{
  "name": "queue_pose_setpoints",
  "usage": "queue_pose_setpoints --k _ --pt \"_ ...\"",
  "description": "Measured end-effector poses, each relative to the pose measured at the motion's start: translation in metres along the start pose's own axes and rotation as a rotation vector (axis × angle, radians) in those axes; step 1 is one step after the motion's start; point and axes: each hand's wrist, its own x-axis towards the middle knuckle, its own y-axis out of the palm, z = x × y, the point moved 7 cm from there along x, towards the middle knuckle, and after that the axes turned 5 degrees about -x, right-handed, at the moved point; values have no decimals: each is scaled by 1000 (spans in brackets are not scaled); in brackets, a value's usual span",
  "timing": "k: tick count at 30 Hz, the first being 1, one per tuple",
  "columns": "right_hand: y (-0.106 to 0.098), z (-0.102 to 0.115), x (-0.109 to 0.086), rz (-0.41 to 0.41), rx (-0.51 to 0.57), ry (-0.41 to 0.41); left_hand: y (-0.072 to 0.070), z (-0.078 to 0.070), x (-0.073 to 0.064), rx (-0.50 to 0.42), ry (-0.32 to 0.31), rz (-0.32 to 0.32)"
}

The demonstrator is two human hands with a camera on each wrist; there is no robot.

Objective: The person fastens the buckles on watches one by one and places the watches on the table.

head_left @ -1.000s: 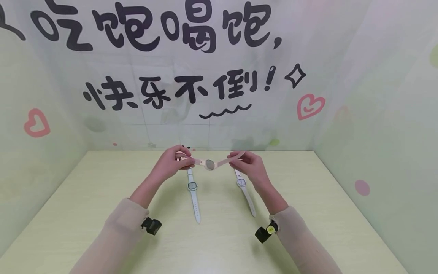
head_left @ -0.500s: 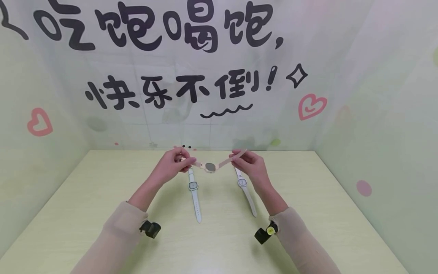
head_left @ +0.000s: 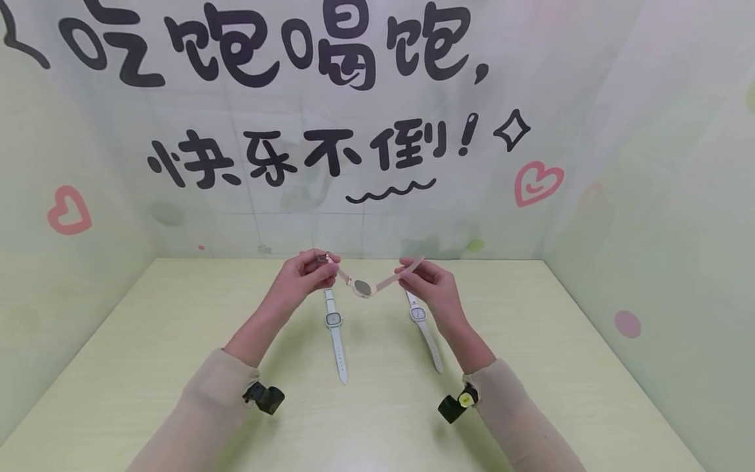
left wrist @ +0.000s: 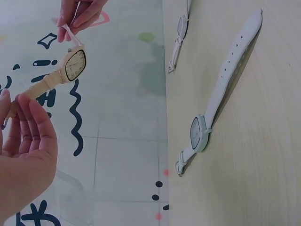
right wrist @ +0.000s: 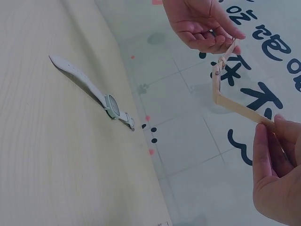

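Note:
A pale pink wristwatch (head_left: pixel 362 287) hangs in the air between both hands, its strap undone and its case sagging in the middle. My left hand (head_left: pixel 302 278) pinches the buckle end of the strap between thumb and fingers. The longer strap end is pinched by my right hand (head_left: pixel 433 285), its tip sticking up past the fingers. In the left wrist view the face of the pink watch (left wrist: pixel 75 65) shows; the right wrist view has its case (right wrist: pixel 217 84) edge-on. Below the hands lie a watch with a mint case (head_left: pixel 333 319) and a whitish watch (head_left: pixel 418 314).
The two other watches lie strap-out on a light wooden table (head_left: pixel 377 419). Behind the table's far edge stands a printed backdrop (head_left: pixel 330 223) with black lettering, and similar sheets close off both sides. A small black camera (head_left: pixel 264 397) is strapped at each sleeve cuff.
My left hand has turned and lifted its strap end a little, so the buckle now shows above the fingers. The watch case hangs slightly lower than at first. My right hand stays nearly still.

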Motion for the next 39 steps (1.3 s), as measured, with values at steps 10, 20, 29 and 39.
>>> queue_pose_setpoints --k 10,20,29,39 --pt "4 -3 -1 -1 -7 -6 5 -5 -2 35 94 -88" --pt "11 1 -2 34 -66 -62 3 -9 -7 -141 138 -129" --pt "19 9 -3 59 -215 -129 10 -12 -9 -89 161 -104" --pt "28 21 -1 72 -378 -212 12 -15 -9 -12 158 -110"
